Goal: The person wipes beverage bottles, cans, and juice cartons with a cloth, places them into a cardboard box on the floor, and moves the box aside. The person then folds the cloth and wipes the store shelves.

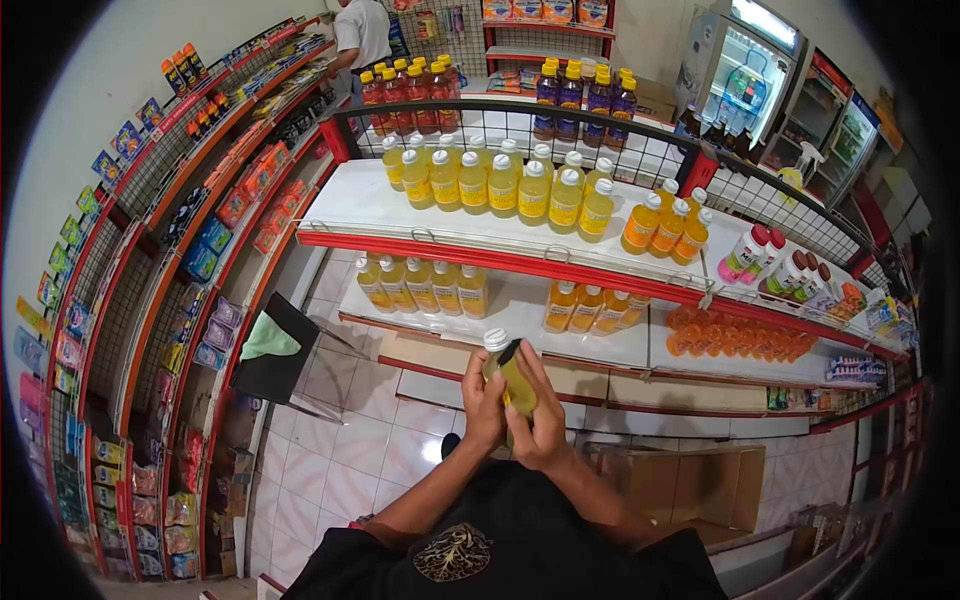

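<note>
In front of my body, a bottle of yellow drink (pixel 519 390) with a white cap is held between both hands, tilted. My left hand (pixel 484 408) is closed round its left side, just below the cap. My right hand (pixel 544 425) grips its right side, with the thumb pressed on the bottle. A small dark thing (pixel 509 352) lies against the bottle near the right fingertips; I cannot make out what it is. Behind the hands, rows of similar yellow bottles (pixel 533 195) stand on the white shelf (pixel 345 205).
Orange-drink bottles (pixel 669 230) stand further right on the shelf. An open cardboard box (pixel 715 490) is on the floor at right. A black chair (pixel 275 350) with a green cloth (pixel 270 338) is at left, by stocked racks (pixel 150 300). Another person (pixel 362 35) stands at the back.
</note>
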`<state>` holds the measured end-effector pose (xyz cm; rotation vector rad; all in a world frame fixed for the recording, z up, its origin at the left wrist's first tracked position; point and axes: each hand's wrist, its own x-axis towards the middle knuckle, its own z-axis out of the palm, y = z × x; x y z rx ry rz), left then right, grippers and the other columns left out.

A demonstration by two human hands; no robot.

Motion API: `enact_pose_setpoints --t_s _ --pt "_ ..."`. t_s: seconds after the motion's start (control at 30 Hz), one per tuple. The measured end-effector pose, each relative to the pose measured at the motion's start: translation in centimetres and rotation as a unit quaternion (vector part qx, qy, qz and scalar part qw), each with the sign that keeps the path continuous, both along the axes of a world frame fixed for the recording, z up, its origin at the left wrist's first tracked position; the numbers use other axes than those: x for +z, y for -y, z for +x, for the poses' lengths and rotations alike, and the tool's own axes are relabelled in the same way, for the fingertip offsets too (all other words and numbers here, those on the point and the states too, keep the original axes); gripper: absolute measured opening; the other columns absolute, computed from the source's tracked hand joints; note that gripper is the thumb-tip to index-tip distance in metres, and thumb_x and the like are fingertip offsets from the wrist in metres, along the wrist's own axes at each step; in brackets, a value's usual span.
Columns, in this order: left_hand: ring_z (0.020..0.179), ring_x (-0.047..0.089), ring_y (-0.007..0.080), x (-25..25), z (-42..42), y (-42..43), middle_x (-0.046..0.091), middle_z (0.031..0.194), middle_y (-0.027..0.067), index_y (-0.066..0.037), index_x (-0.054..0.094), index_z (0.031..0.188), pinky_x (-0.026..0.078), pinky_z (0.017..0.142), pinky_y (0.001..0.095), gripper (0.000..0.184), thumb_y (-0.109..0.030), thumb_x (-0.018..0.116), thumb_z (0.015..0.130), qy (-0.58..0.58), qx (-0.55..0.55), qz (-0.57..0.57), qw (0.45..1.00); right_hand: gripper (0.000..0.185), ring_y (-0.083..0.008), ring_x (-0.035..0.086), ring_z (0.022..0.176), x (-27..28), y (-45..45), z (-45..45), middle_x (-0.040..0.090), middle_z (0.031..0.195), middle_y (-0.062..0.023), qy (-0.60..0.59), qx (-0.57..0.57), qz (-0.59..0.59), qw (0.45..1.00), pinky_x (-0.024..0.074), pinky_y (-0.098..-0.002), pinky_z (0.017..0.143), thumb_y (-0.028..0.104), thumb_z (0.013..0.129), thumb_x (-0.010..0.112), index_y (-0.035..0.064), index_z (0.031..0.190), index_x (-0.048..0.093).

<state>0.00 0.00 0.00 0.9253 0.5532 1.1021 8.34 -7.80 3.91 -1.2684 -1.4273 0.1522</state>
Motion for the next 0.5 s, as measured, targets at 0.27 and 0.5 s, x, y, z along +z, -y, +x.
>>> enact_pose_setpoints --t_s 0.27,0.5 --pt "0.095 0.059 0.0114 3.0 0.1 -0.8 0.060 0.112 0.0064 0.001 0.050 0.125 0.047 0.084 0.0250 0.054 -0.045 0.050 0.096 -0.025 0.041 0.037 0.998 0.048 -0.0368 0.039 0.133 -0.4 1.5 -0.3 0.033 0.146 -0.0291 -0.170 0.057 -0.104 0.978 0.0328 -0.0372 0.107 0.007 0.090 0.050 -0.0068 0.135 0.042" --pt "0.092 0.057 0.0104 1.5 0.8 1.1 0.060 0.108 0.0046 0.000 0.052 0.121 0.048 0.080 0.0260 0.039 -0.032 0.052 0.098 -0.016 -0.019 -0.020 1.000 0.051 -0.0403 0.036 0.135 1.3 0.5 0.5 0.032 0.146 -0.0289 -0.026 0.017 0.001 1.000 0.0319 -0.0386 0.109 0.007 0.090 0.051 -0.0106 0.136 0.038"
